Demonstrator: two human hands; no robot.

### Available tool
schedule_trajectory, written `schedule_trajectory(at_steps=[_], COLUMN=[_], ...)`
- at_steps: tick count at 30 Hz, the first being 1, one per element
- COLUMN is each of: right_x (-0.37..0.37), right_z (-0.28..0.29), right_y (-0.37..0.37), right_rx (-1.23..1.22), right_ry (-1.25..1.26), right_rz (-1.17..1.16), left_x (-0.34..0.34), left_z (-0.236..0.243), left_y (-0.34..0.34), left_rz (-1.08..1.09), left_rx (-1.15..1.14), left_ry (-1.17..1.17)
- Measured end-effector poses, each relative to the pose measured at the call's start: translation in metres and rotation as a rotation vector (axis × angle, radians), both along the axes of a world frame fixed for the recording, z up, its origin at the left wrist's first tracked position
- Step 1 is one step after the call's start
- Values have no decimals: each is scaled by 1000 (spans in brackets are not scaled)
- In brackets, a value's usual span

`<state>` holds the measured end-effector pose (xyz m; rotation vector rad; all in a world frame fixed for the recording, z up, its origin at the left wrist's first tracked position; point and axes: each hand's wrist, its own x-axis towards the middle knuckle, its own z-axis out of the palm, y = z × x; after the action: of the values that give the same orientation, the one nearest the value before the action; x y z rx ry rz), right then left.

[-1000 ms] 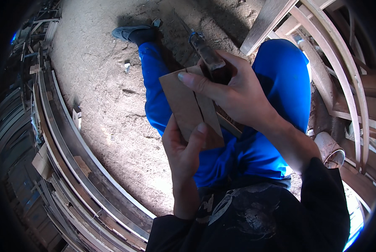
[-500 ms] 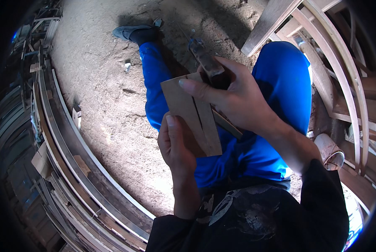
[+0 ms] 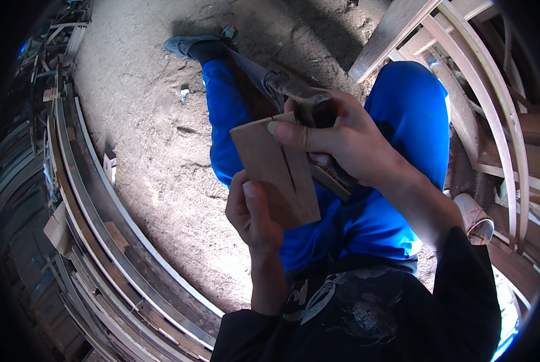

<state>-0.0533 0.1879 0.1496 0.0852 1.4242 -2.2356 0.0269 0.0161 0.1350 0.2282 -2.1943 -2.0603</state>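
A small flat wooden board (image 3: 270, 160) with a dark slit running down from its top edge is held in front of me, tilted. My left hand (image 3: 250, 208) grips its lower left edge, thumb on the face. My right hand (image 3: 348, 133) is closed around the handle of a handsaw (image 3: 252, 71), whose blade points away toward my left foot. The right thumb presses on the board's upper part, beside the slit. Below the right hand a narrow wooden strip (image 3: 330, 182) shows, partly covered. The right fingers are mostly hidden behind the handle.
Long wooden strips and boards (image 3: 125, 241) lie stacked along the left. At the upper right stand curved wooden frame pieces (image 3: 475, 78). A dirty bucket (image 3: 474, 220) is beside my right hip. My legs in blue trousers (image 3: 405, 114) are spread over the dirt floor (image 3: 143, 120).
The handsaw has turned in my right hand, and more of its blade's flat side now shows. The board has tilted slightly and shifted a little downward with both hands still on it.
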Motion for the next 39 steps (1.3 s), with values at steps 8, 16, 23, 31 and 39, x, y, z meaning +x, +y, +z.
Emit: schedule_trajectory(at_steps=[8,16,23,31,39], right_x=[1,6,15,13,11], right_z=[2,-7,-13,-4,-18], right_y=[-1,2,1,7,-7], right_rx=[444,531,420,350,422], right_ry=[400,446,447,408,341], right_rz=[-72,-44,44,217,58], left_x=[-19,-50,-39,-35,-42], left_z=[-2,3,-22,-32,-29], left_y=[-24,1,9,5,6], left_rz=[-148,-96,45,34,128], left_rx=[-151,-16,-77,-143,-161], left_ry=[-20,-84,99,305,101])
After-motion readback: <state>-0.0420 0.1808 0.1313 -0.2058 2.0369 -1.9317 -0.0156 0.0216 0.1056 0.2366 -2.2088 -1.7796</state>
